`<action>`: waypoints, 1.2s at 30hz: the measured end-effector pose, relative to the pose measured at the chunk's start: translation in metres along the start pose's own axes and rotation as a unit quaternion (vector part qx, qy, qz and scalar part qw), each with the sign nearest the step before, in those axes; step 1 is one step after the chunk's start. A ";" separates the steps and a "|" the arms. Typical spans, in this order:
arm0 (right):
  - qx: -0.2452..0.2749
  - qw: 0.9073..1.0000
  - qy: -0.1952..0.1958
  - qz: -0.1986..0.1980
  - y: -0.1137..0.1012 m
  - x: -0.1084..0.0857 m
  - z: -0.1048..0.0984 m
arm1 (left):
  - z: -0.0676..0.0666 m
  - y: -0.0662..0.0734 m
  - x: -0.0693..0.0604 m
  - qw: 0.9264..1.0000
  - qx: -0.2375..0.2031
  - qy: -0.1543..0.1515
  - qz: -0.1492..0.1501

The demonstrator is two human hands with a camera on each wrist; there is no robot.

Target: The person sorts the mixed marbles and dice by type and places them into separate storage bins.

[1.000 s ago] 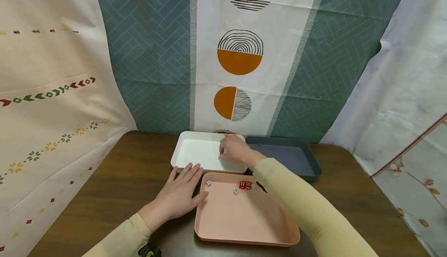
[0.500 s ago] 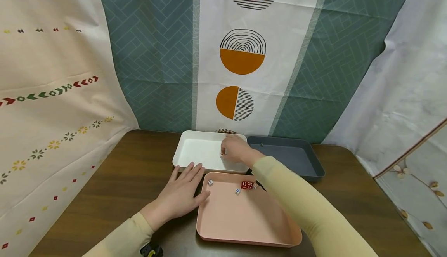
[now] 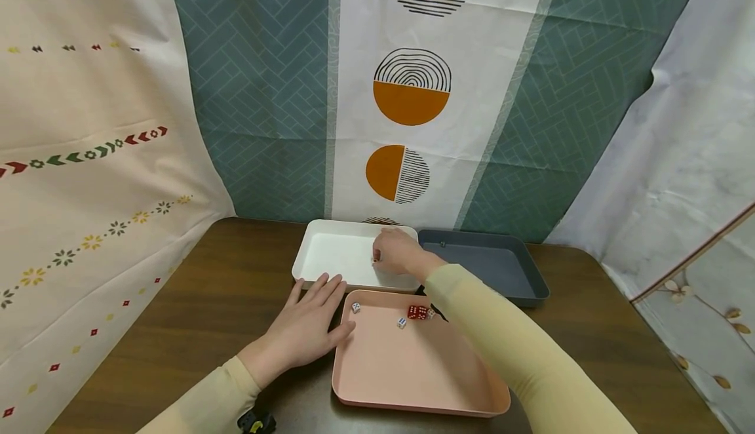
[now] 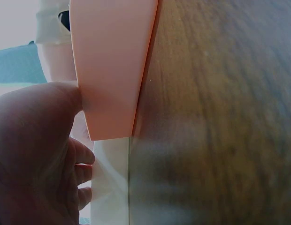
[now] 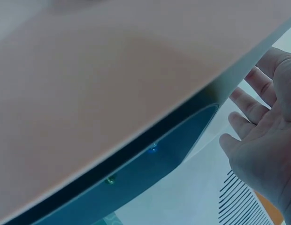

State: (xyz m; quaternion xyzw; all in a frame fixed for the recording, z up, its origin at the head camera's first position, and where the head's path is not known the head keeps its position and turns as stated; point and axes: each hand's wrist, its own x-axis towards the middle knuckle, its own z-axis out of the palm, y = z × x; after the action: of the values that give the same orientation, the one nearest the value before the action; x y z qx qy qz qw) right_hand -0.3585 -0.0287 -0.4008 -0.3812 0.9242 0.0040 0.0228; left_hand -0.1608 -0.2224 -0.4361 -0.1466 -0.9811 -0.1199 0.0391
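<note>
Reaching into the white tray, the right hand has its fingers bent down toward the tray floor, with a tiny speck of something showing at the tips. It's too small to make out, and honestly I can't tell from either view whether it's pinched or how wide the gap to the thumb is. The left hand is spread out with nothing in its grip: thumb at the left rim of the pink tray, straight fingers reaching to the white tray's near edge. As for the dice, one white die sits just beyond the left thumb tip, another white die is off to the right of that thumb, and past it are two red dice side by side. A third white die is right next to the reds, by the right sleeve. The dark tray is to the right of the right fingers, and the wrist cam shows a bluish bit and a greenish bit in it, too blurry to identify.
</note>
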 end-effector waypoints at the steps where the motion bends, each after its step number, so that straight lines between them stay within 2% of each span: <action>1: 0.001 1.000 0.001 0.000 0.000 -0.001 0.000 | 0.000 0.000 0.000 1.000 -0.001 0.000 0.001; 7: 0.011 1.000 0.005 0.010 -0.001 -0.011 -0.008 | -0.001 0.002 0.001 1.000 0.002 -0.001 0.001; 12: -0.001 1.000 0.011 0.008 -0.002 -0.026 -0.017 | -0.001 0.003 0.000 1.000 0.003 -0.005 0.000; 25: -0.005 0.999 0.042 -0.027 0.007 -0.062 -0.026 | 0.000 0.000 0.000 1.000 0.002 -0.004 -0.002; 36: 0.008 0.994 0.091 -0.067 0.010 -0.094 -0.028 | 0.001 -0.001 0.001 1.000 0.002 -0.003 0.001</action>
State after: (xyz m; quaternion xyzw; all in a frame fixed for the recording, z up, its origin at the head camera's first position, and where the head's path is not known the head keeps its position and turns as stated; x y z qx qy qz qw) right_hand -0.2998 0.0439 -0.3685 -0.4405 0.8950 -0.0395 -0.0584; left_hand -0.1618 -0.2225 -0.4375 -0.1477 -0.9813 -0.1176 0.0365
